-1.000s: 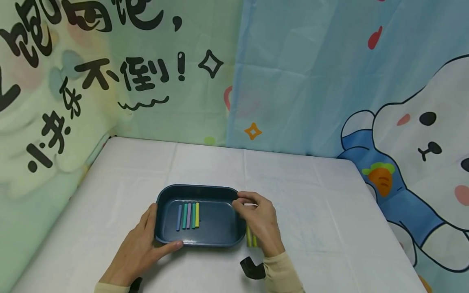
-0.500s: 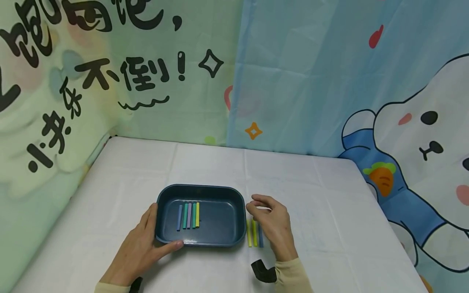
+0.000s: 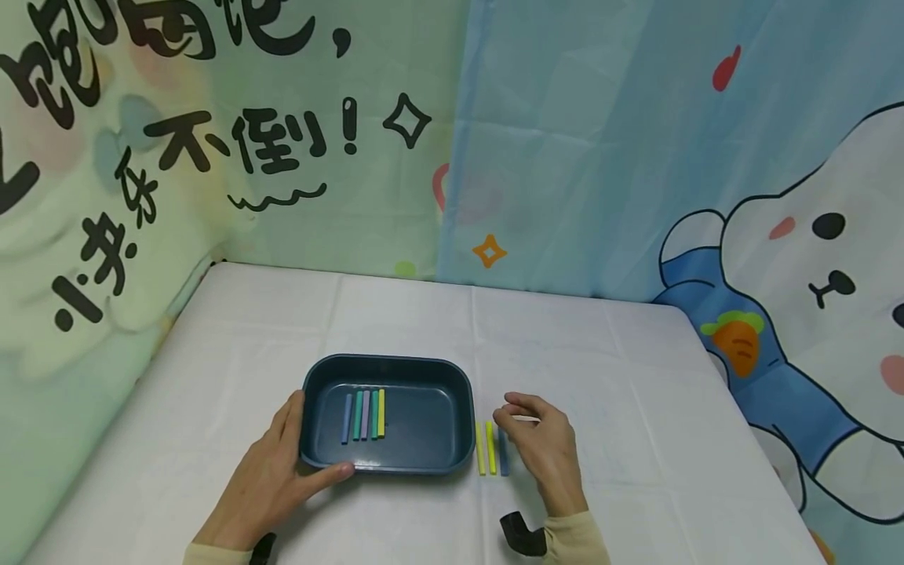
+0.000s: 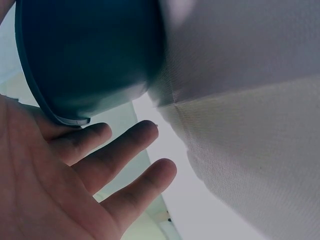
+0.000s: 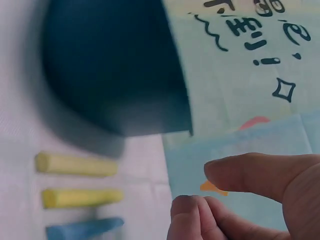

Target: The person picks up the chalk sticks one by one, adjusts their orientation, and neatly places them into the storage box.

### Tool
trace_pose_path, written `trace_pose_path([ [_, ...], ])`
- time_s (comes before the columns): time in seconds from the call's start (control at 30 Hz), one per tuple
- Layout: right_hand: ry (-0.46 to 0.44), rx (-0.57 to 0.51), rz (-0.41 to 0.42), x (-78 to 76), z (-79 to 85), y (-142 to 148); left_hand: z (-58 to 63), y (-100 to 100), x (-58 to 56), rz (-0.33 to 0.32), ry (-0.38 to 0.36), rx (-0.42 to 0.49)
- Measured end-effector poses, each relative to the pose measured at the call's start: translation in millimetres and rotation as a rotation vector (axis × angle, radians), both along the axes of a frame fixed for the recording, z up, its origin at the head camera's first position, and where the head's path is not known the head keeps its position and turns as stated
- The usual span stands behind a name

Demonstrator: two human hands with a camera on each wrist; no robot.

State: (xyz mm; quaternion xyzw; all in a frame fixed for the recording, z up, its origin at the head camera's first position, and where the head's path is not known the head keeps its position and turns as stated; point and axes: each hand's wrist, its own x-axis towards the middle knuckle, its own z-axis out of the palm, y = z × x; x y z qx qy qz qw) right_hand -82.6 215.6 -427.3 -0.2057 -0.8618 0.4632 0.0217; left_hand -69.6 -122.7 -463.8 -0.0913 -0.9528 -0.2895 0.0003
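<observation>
A dark blue tray (image 3: 431, 416) stands on the white-covered table with several coloured chalk sticks (image 3: 364, 414) side by side in its left half. My left hand (image 3: 264, 471) rests against the tray's left front corner, thumb along the front wall and fingers along the left side. The left wrist view shows those fingers (image 4: 120, 155) stretched out near its wall. My right hand (image 3: 547, 447) hovers to the right of the tray, thumb and fingertips bent and holding nothing. Below it lie two yellow chalk sticks (image 5: 82, 197) and a blue chalk stick (image 5: 82, 228), partly covered in the head view.
Around the tray spreads a white tablecloth (image 3: 636, 439). A printed curtain (image 3: 565, 157) hangs behind the table and along its left side. Black straps (image 3: 523, 535) show at both wrists.
My right hand has moved away from the tray's right rim, rightward and toward me. The blue chalk stick outside the tray has come into sight. The left hand and tray stayed put.
</observation>
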Motion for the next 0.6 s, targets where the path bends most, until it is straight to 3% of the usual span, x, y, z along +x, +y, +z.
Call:
trace_pose_path([
  [0.2,-0.042,0.126,0.008,2.7,-12.5,6.3,-0.3,-1.4,-0.6,-0.012,0.031,0.008],
  [0.6,-0.102,0.196,0.018,1.0,-28.5,7.9,0.3,-1.4,-0.9,-0.014,0.035,0.012],
])
